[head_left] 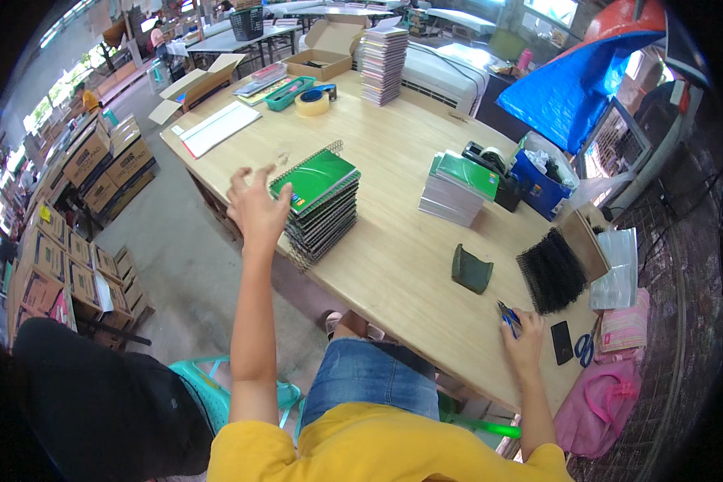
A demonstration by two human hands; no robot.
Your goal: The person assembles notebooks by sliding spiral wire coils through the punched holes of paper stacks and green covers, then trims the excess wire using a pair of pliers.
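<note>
My left hand (257, 207) is raised with its fingers spread and holds nothing. Just right of it stands a tall stack of spiral notebooks (323, 210), black coils at the edges, the top one with a green cover. Over at the table's right front, my right hand (524, 341) is closed around small blue-handled pliers (506, 315), their jaws pointing away from me. A dark green curved pad or holder (471, 269) lies beyond that hand. To its right are a black phone (561, 342) and dark blue scissors (586, 349).
A bundle of black wire coils (552, 271) lies right. Farther back are green-covered notebooks or covers (462, 186), a tape dispenser (498, 165) and a blue bin (545, 178). A tall stack of booklets (384, 66), tape rolls (312, 101) and a white pad (217, 128) occupy the far side.
</note>
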